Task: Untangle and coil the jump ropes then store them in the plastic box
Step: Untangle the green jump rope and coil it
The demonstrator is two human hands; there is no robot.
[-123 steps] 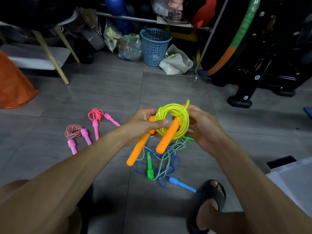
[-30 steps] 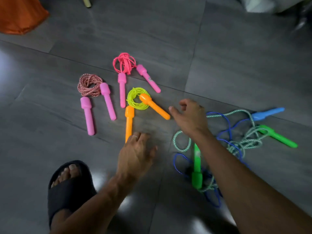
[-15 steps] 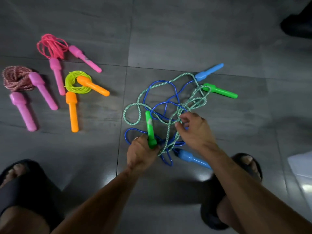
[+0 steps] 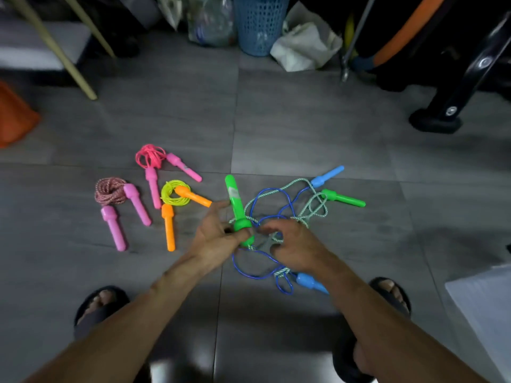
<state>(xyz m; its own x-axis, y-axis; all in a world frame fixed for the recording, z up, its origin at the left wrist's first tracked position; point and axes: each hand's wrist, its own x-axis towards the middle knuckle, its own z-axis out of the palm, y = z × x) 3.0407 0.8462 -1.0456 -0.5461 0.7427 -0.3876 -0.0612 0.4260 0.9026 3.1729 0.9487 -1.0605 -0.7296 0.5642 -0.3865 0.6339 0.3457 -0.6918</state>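
Green handle (image 4: pixel 237 208) now up off the floor and standing nearly upright; half a second ago it lay flat among the loops. Left hand (image 4: pixel 218 238) grips it round the lower, thicker end, fingers curled about it. Right hand (image 4: pixel 290 246) has closed in just beside, fingers curled and pinching the speckled green-white cord (image 4: pixel 309 210) where it crosses the blue cord (image 4: pixel 265 194) near the handle's base; the exact strand under the fingertips is too blurred to tell. Meaning, as I judge it: sorting of the last two ropes has begun, starting from one free end of the green rope. Rest of the tangle is on the floor: second green handle (image 4: pixel 343 199) and one blue handle (image 4: pixel 327 176) lie far side, the other blue handle (image 4: pixel 311 282) near side, partly under the right wrist. Cords cross each other at several places, so not yet parted. Compared with four seconds ago: the yellow rope with orange handles (image 4: pixel 177 201), then held in both hands, now lies coiled on the floor beside the two pink-handled coils (image 4: pixel 130 200). Three done, two left. View has tilted back up, blue basket (image 4: pixel 260 23) showing again. At the right edge a pale sheet-like corner (image 4: pixel 486 308); cannot tell whether it is the plastic box.
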